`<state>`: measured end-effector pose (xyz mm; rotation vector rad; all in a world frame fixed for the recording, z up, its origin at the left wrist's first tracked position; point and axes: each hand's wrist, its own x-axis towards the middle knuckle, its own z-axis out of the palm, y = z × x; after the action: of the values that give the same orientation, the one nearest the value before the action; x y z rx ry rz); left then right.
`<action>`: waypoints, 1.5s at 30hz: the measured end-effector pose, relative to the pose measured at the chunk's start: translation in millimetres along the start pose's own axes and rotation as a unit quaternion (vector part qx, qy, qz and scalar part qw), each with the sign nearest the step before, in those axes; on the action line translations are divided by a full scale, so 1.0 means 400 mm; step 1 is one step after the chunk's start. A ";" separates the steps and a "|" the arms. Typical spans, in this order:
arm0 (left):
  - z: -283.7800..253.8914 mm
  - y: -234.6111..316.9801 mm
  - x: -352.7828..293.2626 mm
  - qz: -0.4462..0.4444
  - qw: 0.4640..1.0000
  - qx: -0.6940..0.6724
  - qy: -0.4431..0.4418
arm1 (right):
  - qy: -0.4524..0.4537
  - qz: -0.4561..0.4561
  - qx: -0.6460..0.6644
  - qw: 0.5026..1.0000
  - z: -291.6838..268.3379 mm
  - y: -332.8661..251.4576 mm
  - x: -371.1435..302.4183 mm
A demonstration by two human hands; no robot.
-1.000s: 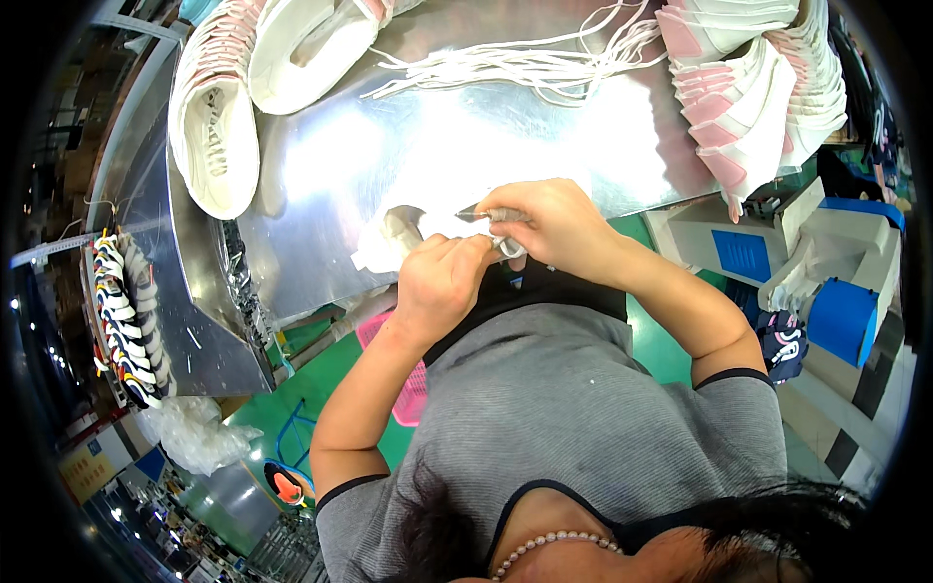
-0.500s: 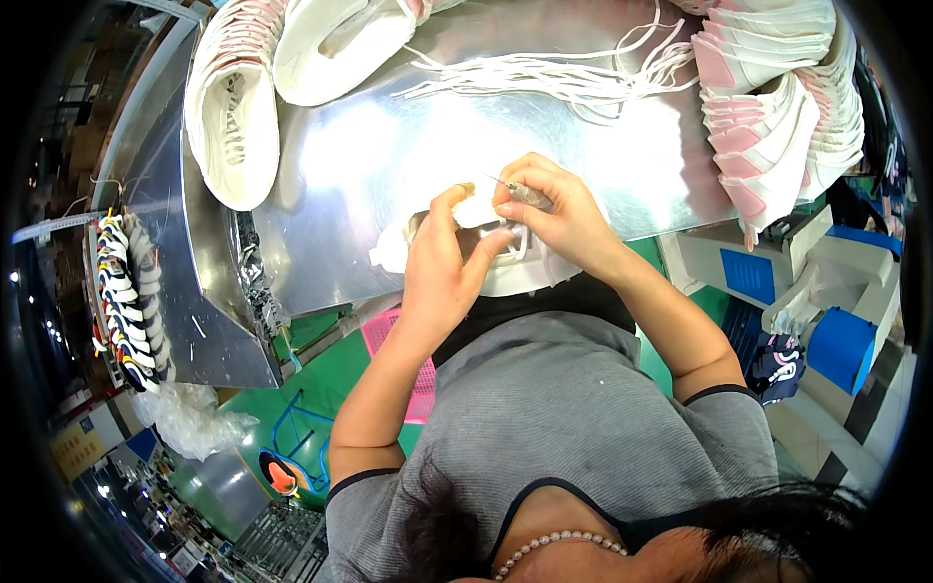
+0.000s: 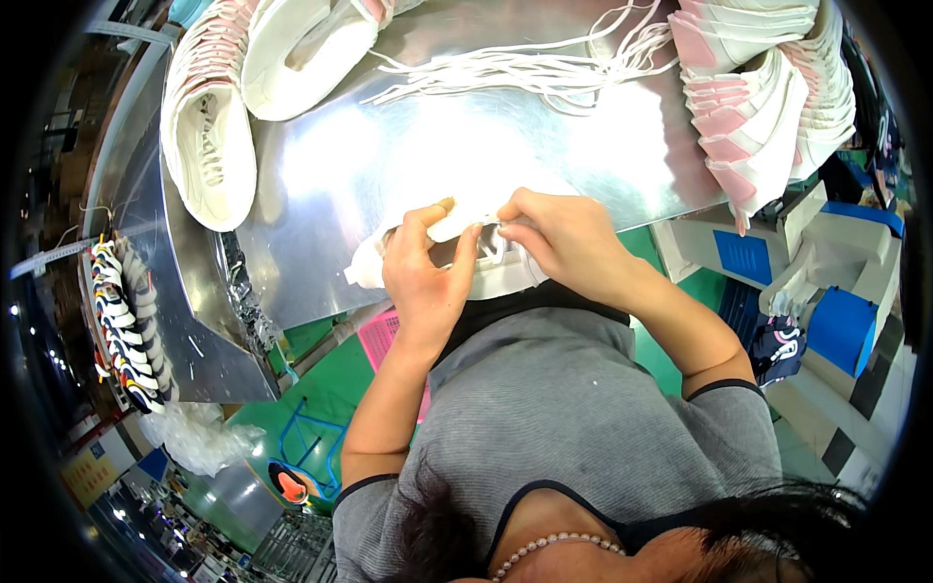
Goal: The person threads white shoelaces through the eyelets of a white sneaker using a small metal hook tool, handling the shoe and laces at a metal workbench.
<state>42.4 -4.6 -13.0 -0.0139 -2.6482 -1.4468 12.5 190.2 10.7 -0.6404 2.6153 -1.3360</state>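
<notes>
A white shoe upper lies at the table's front edge, close to my body. My left hand grips it, fingers over its far side and thumb raised toward the middle. My right hand is closed in a pinch at the upper's lacing area, its fingertips almost meeting the left thumb. What sits in that pinch is hidden; the pointed tool's handle does not show now. A short loop of white shoelace hangs below the right fingertips.
Loose white shoelaces lie across the metal table. Nested white-and-pink uppers are stacked at the right, more uppers at the far left. A pink basket is below the table; a plastic bag hangs at left.
My right hand has turned and lowered its fingertips onto the upper; the pointed tool seen in it earlier is out of sight. The left thumb has risen. The view has shifted slightly.
</notes>
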 end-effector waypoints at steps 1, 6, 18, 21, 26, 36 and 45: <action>-0.001 0.005 -0.001 0.008 1.000 0.021 0.001 | 0.003 0.002 0.001 1.000 0.004 0.000 0.002; 0.021 0.013 -0.010 0.141 0.982 0.118 0.050 | 0.041 -0.019 -0.163 0.986 0.082 -0.017 0.028; -0.002 0.029 0.011 -0.113 0.974 -0.195 0.010 | 0.040 0.116 0.005 0.992 -0.058 0.004 -0.061; 0.001 0.024 0.024 -0.116 0.972 -0.202 0.002 | 0.106 0.117 -0.035 0.987 0.008 0.046 -0.047; -0.061 0.077 0.041 -0.224 0.944 -0.239 -0.038 | 0.228 0.060 0.076 0.969 0.028 0.101 -0.007; 0.012 0.061 0.022 0.126 0.976 0.173 -0.043 | 0.138 0.062 -0.042 0.988 0.023 0.024 -0.069; -0.035 0.077 0.060 0.228 0.965 0.120 0.040 | 0.102 -0.006 0.126 0.987 -0.015 0.007 -0.144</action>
<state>22.1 -0.9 22.9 -0.4957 -2.5086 -0.9572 61.8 220.8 8.0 -0.5040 2.5298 -1.7853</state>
